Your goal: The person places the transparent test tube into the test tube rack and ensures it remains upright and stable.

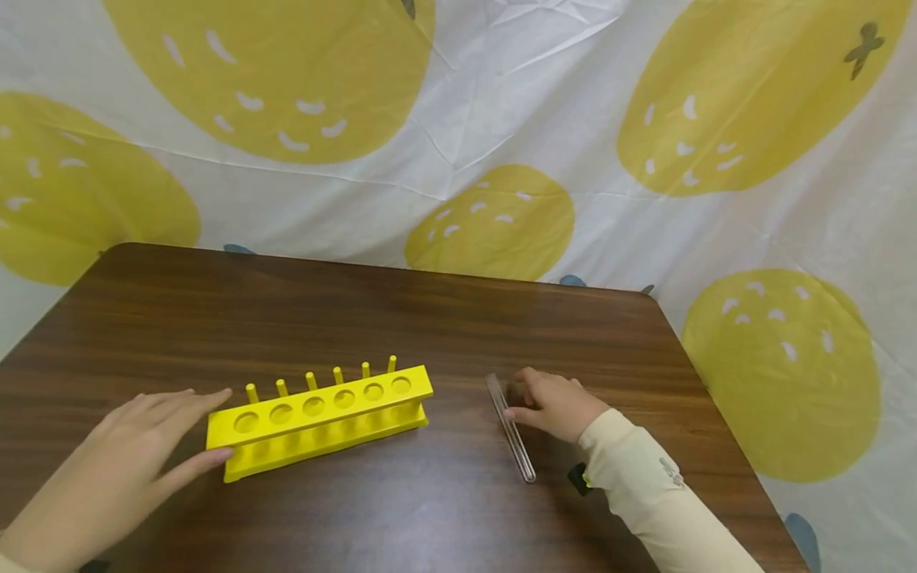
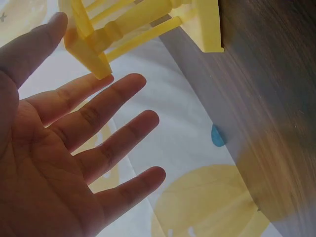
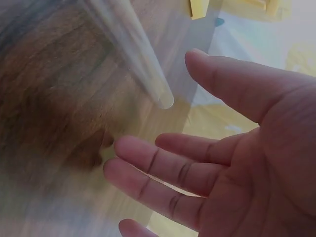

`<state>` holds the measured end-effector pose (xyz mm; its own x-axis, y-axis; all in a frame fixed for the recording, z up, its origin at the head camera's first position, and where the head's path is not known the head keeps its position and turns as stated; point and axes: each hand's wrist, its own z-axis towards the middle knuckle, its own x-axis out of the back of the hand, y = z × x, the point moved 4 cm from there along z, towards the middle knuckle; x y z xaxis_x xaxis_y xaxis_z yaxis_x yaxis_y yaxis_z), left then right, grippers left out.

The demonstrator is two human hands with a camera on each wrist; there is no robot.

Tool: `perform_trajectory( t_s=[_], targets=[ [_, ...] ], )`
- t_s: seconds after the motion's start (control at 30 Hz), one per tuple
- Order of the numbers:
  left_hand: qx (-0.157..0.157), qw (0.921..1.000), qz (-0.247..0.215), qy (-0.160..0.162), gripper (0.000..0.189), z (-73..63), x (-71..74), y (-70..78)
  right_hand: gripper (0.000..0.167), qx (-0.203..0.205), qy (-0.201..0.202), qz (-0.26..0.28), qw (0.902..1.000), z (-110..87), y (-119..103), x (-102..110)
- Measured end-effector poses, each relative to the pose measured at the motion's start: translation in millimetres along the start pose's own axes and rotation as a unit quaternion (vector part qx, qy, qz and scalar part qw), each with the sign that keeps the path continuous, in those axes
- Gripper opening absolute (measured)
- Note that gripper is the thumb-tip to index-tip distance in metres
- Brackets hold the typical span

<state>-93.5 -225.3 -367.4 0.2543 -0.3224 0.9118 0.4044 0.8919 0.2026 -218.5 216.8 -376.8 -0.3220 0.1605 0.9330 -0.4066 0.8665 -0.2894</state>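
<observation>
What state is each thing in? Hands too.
Yellow rack: upright on the table, all six holes empty.
Clear tube: lying on the table.
Left hand: spread at the rack's left end.
Right hand: beside the tube, not gripping it.
Patterned cloth: hanging, creased.

Yellow test-tube rack [image 1: 329, 403]: upright on the wood-grain tabletop [image 1: 401, 314], angled, its left end beside your left hand [image 1: 132, 450]. You see six round holes along the upper plate, a lower plate beneath, six pegs rising along the far side. Clear test tube [image 1: 511, 430]: lying flat, well apart to the rack's right, rounded end toward you, just beside your right hand [image 1: 557, 406].
</observation>
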Motion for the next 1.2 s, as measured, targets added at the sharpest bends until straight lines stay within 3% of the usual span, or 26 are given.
perform_trajectory(
  t_s=[0.23,0.4,0.73,0.9,1.2],
  targets=[
    [0.006,0.9999,0.005,-0.011,0.060,0.3,-2.1,1.9,0.046,0.004,-0.012,0.057,0.9983,8.6,-2,-4],
    [0.008,0.9999,0.002,-0.009,0.057,0.7,-1.1,3.1,0.048,-0.039,-0.029,0.087,0.9950,12.0,-3,-7],
    [0.027,0.9992,0.006,-0.030,0.055,0.3,-1.0,3.0,0.032,-0.081,-0.018,0.060,0.9947,24.2,-7,-16],
    [0.024,0.9994,0.002,-0.023,0.055,-0.3,-0.9,3.9,0.032,-0.092,-0.014,0.047,0.9946,25.2,-9,-18],
    [0.033,0.9987,-0.002,-0.038,0.056,-0.1,-0.8,1.2,0.030,-0.106,0.001,0.041,0.9935,24.4,-10,-17]
  ],
)
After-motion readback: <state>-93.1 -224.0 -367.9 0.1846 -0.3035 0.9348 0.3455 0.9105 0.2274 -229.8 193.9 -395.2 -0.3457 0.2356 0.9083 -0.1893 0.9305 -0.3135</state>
